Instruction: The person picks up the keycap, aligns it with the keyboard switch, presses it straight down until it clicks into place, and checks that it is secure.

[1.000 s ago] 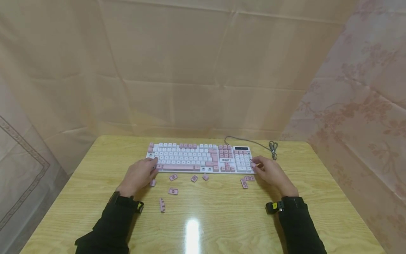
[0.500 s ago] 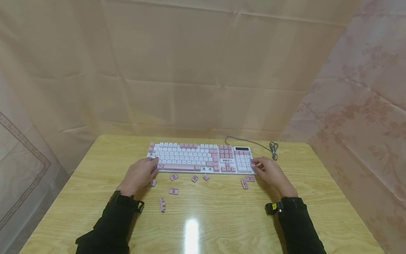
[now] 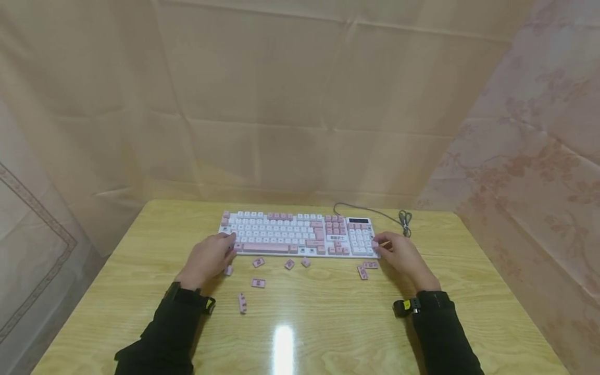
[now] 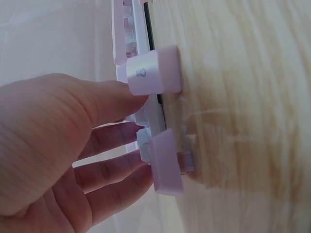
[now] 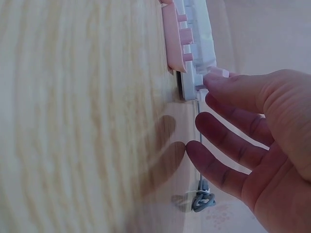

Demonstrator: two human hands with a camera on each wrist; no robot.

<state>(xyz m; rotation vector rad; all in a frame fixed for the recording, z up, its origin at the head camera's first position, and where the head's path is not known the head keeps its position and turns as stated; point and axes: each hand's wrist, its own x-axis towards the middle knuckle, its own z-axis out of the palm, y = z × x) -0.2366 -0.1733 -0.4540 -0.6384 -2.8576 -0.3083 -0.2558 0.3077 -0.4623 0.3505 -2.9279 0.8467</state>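
Observation:
A white and pink keyboard (image 3: 276,234) lies along the back of the table. My left hand (image 3: 208,259) grips its front left corner, with the thumb at the front edge and the fingers round the left end. Two loose pink keycaps show near that hand in the left wrist view: one keycap (image 4: 166,165) by the fingertips, another keycap (image 4: 146,77) just past the thumb tip. At the number pad's right edge, my right hand (image 3: 400,255) pinches a small pink keycap (image 5: 218,72) between thumb and index finger. Its other fingers are loosely bent. Fingertips partly hide the held keycap.
Several loose pink keycaps lie in front of the keyboard, among them an upturned keycap (image 3: 258,283), a long keycap (image 3: 241,303) and a keycap (image 3: 362,272) at the right. A bundled grey cable (image 3: 405,223) lies behind the right hand on the wooden table (image 3: 328,323).

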